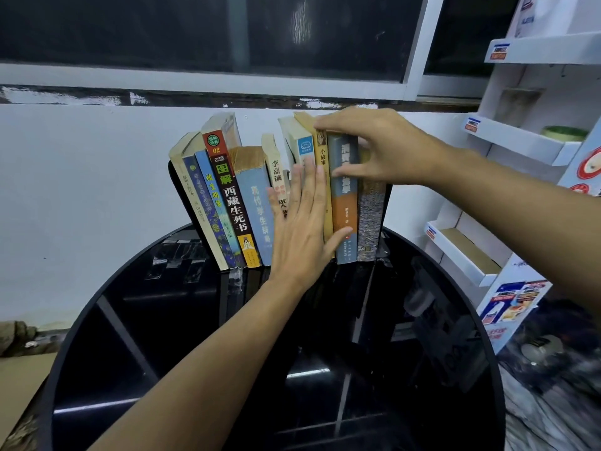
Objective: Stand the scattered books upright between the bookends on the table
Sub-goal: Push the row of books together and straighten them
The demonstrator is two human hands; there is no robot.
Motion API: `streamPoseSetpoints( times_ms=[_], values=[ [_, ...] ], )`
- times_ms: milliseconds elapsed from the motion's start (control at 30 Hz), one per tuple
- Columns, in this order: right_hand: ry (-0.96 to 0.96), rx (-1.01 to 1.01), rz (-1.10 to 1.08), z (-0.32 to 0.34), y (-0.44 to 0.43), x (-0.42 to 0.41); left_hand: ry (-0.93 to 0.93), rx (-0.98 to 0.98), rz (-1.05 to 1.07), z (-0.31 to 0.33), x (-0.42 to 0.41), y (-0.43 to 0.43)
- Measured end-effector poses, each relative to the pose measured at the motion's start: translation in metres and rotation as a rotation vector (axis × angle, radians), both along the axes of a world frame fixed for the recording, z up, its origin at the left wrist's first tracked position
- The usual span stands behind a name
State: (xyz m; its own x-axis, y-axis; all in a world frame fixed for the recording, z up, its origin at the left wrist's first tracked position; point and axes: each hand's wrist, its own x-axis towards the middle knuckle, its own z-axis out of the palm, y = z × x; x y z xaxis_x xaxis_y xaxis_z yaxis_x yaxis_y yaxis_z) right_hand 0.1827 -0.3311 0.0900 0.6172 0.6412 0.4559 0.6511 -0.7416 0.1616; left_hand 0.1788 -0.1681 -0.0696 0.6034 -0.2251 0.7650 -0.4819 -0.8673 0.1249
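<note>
Below the flat, straight-fingered left grip (299, 229) pressing the books (234, 196) lies a glossy black round surface (195, 336), while the right grip (383, 148) pinches a blue-orange book (344, 209), with white cardboard shelves (520, 144) to its right.

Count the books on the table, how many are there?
10 books: six lean on the left, four stand on the right under the right hand. The left hand may hide more.

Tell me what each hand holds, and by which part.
The right hand grips the blue-and-orange book near its top, thumb on the spine, fingers over the top edge. The left hand holds nothing; it presses flat against the neighbouring books.
</note>
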Motion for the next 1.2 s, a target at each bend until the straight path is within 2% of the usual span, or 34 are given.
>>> streamPoseSetpoints(
  times_ms=[333, 867, 1200],
  values=[
    [0.036, 0.015, -0.027, 0.004, -0.001, 0.003, -0.014, 0.043, 0.089, 0.001, 0.005, -0.008],
    [-0.086, 0.066, 0.018, -0.008, -0.002, 0.013, -0.053, 0.064, 0.165, -0.003, 0.011, -0.014],
    [-0.099, 0.084, 0.020, -0.014, -0.002, 0.013, -0.052, 0.059, 0.176, -0.005, 0.012, -0.019]
  ],
)
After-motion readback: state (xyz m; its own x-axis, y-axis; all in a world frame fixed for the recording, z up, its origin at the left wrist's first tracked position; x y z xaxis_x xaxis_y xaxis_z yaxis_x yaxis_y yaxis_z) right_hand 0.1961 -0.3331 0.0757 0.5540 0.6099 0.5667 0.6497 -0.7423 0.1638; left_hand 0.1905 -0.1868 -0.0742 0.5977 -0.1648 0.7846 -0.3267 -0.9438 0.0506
